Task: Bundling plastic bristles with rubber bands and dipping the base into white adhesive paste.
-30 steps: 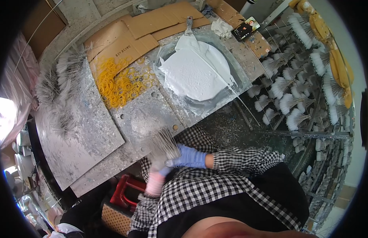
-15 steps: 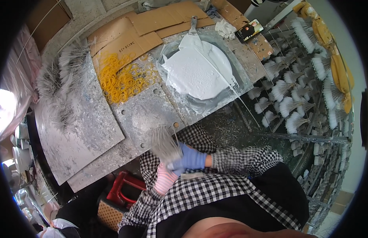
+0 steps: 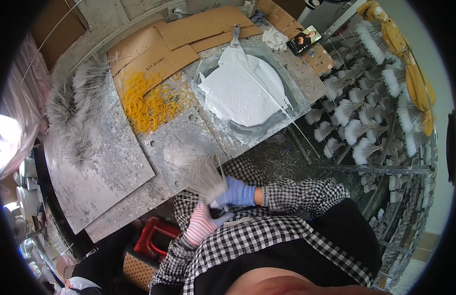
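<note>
My left hand (image 3: 200, 223), in a pink striped glove, is closed around the lower end of a bundle of thin whitish bristles (image 3: 205, 178). My right hand (image 3: 237, 192), in a blue glove, grips the same bundle from the right, just above the left. The bristles fan upward past the table's near edge, over my lap, and are somewhat blurred. A thin pale stick (image 3: 221, 169) rises beside the right hand. Part of the fingers and the bundle's lower end are hidden between the gloves.
A heap of yellow rubber bands (image 3: 148, 104) lies on the table beyond my hands. Right of it is white paste (image 3: 242, 91) with a scraper (image 3: 235, 37) and a long rod. Loose bristle bundles (image 3: 75, 103) lie left; a rack of white-tipped bundles (image 3: 353, 110) stands right. A phone (image 3: 304, 39) rests at the back.
The bristle bundle has tilted and spread into a looser fan. My two hands have shifted against each other, with the right now a little higher above the left.
</note>
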Available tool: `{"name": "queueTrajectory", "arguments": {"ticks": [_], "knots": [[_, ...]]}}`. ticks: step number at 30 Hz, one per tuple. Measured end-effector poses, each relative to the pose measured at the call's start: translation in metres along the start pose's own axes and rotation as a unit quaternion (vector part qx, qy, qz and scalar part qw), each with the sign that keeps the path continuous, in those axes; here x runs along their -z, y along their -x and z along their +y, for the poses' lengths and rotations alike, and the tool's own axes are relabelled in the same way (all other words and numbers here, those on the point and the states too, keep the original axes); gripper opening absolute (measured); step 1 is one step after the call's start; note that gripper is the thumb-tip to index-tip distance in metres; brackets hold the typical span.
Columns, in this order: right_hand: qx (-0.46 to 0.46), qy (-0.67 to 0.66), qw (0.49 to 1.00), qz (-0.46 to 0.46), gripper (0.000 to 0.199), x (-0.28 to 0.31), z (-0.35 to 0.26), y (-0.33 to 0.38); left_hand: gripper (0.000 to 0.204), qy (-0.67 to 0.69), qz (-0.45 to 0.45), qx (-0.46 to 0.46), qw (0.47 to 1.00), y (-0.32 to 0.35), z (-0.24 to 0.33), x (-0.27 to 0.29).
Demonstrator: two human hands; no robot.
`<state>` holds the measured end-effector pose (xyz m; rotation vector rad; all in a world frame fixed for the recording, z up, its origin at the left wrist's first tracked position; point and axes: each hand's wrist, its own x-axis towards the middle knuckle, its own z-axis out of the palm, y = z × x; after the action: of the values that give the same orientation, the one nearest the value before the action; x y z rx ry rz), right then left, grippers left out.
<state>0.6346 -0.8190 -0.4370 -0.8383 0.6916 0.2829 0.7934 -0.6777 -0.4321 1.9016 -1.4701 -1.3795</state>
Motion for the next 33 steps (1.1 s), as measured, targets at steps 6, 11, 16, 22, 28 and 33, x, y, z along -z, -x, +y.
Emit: {"name": "queueTrajectory", "arguments": {"ticks": [6,11,16,22,28,33], "knots": [[0.258,0.207,0.944,0.004,0.044,-0.01,-0.001,0.012,0.098,0.597,-0.08,-0.021,0.798,-0.003,-0.034,0.024],[0.289,0.318,0.898,-0.098,0.053,-0.012,-0.012,-0.003,0.11,0.513,-0.087,-0.242,0.819,-0.035,0.03,0.06],[0.46,0.256,0.842,-0.123,0.075,-0.021,-0.059,0.015,0.105,0.354,-0.124,-0.392,0.84,-0.028,0.099,0.104],[0.445,0.361,0.818,-0.047,0.081,-0.006,-0.112,0.013,0.076,0.038,0.093,-0.474,0.875,-0.03,0.123,0.134],[0.593,0.453,0.588,0.313,0.094,0.006,-0.079,-0.069,0.065,0.039,0.292,-0.421,0.858,-0.085,0.047,0.098],[0.46,0.525,0.629,0.342,0.1,0.013,-0.071,-0.083,0.05,0.126,0.351,-0.394,0.84,-0.095,0.068,0.095]]}}
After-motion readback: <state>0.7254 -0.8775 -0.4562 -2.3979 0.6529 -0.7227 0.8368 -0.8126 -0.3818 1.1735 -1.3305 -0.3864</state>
